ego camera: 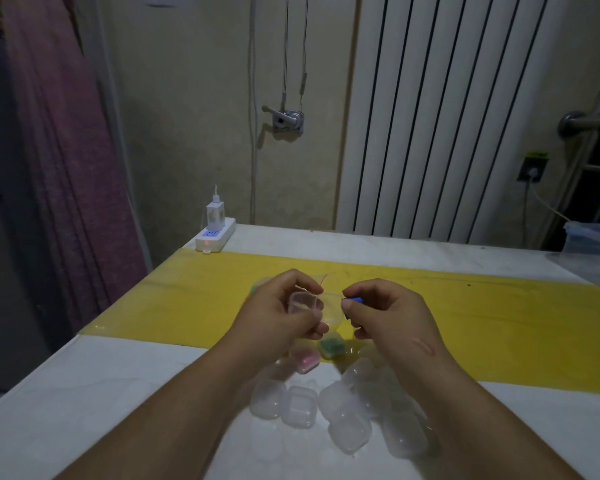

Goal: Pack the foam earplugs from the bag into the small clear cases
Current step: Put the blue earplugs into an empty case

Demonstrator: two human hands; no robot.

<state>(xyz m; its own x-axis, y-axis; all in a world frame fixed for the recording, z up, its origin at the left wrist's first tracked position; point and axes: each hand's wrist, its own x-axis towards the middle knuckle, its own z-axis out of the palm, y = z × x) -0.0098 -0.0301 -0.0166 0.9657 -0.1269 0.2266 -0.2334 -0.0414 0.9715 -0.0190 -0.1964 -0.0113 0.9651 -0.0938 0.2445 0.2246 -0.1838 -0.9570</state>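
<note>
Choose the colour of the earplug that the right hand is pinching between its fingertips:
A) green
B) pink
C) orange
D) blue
D: the right hand pinches a blue earplug close to the small clear case that the left hand holds.

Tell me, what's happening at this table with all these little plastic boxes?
A person is packing foam earplugs into small clear cases. The left hand holds a clear case, and the right hand pinches a blue earplug just beside it, not yet inside. Two cases already hold plugs: a pink-filled case and a green-filled case. A cluster of empty cases lies nearer the person.
</note>
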